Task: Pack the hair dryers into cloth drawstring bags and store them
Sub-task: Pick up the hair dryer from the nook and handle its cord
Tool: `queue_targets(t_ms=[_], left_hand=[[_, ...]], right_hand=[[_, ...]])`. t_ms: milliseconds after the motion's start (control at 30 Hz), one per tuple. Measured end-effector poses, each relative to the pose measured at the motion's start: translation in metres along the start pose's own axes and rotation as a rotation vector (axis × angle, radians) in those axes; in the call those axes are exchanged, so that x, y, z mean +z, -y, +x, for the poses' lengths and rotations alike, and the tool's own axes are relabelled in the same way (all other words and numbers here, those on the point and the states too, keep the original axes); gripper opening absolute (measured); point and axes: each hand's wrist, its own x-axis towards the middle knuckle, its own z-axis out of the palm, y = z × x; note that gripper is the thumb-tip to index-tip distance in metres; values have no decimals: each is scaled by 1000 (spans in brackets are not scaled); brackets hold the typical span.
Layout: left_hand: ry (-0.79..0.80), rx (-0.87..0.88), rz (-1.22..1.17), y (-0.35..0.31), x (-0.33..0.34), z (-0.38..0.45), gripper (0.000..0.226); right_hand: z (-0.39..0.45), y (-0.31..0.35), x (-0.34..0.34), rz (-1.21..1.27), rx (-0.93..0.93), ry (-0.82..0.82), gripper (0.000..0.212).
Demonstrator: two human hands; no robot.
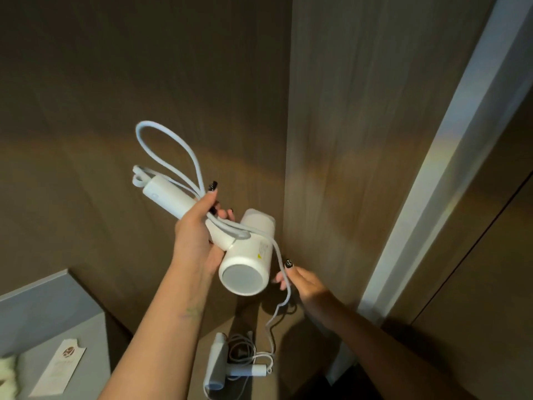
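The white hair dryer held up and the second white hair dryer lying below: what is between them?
In the head view, only the held white hair dryer's white cord hangs there toward the second dryer.

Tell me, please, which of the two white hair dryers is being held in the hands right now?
The upper hair dryer: the left hand grips its handle, cord looped. The other hair dryer lies on the wooden surface below, untouched.

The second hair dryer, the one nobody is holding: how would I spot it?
Start at the dark wood-panelled wall and look down past both arms to the surface below. There lies the second hair dryer, white with its cord tangled beside it. Unlike the held hair dryer, gripped by the left hand, no hand touches it.
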Motion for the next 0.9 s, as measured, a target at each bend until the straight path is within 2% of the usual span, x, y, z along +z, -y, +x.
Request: queue_targets(t_ms=[100,200,300,533,667,800,900], left_hand=[[12,41,54,-8,-2,1,18],[-5,156,333,-8,-13,1,22],[-37,246,556,-4,-25,0,25],[-46,206,731,9,-46,-2,36],[-7,137,749,18,-53,-5,44],[80,56,696,25,-58,-7,32],[168,-26,748,29,-61,-8,50]], right_hand=[[8,-4,-12,83,79,-138,42],[19,3,-30,171,116,-290,32],[24,29,-41,322,77,-301,15],[30,111,-26,442,-133,-171,29],[27,155,-3,298,-255,-39,36],[21,186,16,221,-373,75,40],[17,202,26,140,-423,149,41]])
